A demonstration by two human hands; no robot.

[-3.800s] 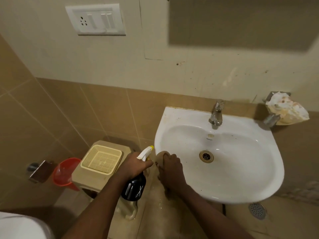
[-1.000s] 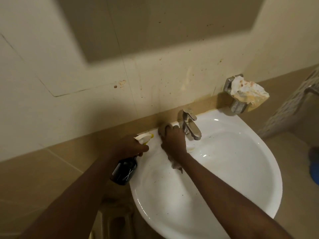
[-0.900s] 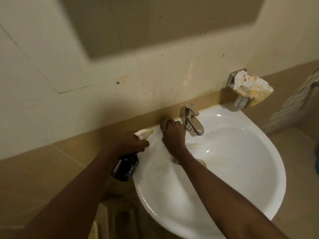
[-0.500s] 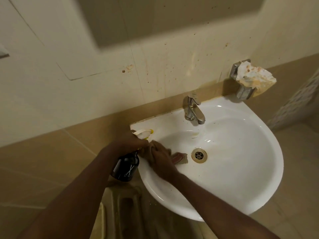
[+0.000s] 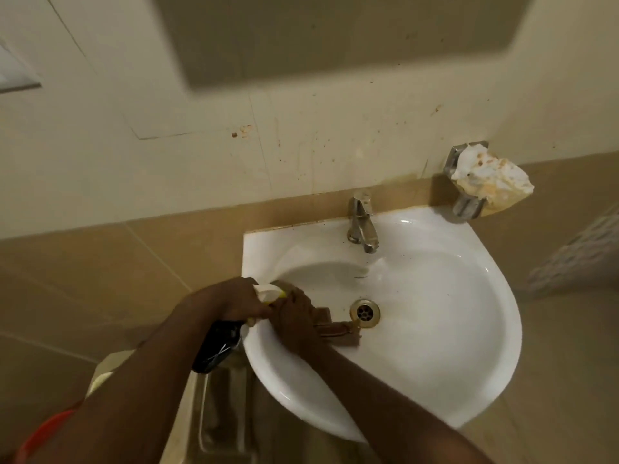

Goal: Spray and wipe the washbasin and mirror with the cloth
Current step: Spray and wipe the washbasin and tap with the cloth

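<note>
A white washbasin [image 5: 452, 346] hangs on the tiled wall, with a steel tap [image 5: 361, 222] at its back and a drain [image 5: 365, 312] in the bowl. My right hand [image 5: 298, 321] holds a brown cloth [image 5: 335, 328] against the bowl's left inner side, just left of the drain. My left hand [image 5: 231, 301] grips a black spray bottle [image 5: 216, 346] with a white and yellow nozzle at the basin's left rim. Only the dark lower part of the mirror [image 5: 335, 31] shows at the top.
A metal holder with crumpled stained paper [image 5: 485, 179] sticks out of the wall right of the tap. A beige stool [image 5: 207, 413] stands below the basin's left side, and a red bucket's rim [image 5: 43, 430] shows at bottom left. A switch plate [image 5: 13, 72] is at far left.
My right hand with the cloth has come from the back rim beside the tap down into the bowl, close to the drain. The left hand keeps the bottle at the left rim.
</note>
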